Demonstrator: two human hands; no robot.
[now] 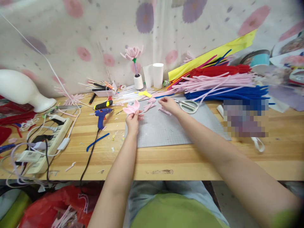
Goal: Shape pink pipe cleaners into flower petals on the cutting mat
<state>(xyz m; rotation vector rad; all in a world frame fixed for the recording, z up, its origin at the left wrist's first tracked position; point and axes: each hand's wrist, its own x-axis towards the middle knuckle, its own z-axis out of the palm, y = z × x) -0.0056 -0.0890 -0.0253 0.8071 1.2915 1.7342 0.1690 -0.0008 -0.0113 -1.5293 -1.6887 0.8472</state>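
My left hand point(132, 120) holds up a half-made pink pipe-cleaner flower point(132, 108) above the left edge of the grey cutting mat point(166, 129). My right hand point(169, 104) reaches to the far edge of the mat, its fingers resting on loose pink pipe-cleaner petals point(163, 110). More pink petals point(149, 106) lie between the two hands. White-handled scissors point(188, 106) lie just right of my right hand.
A blue glue gun point(102, 115) and a power strip point(47, 142) with cables sit at left. Bundles of pink, blue and red pipe cleaners point(223, 84) are stacked at back right. A finished pink flower point(133, 53) stands in a white holder at the back.
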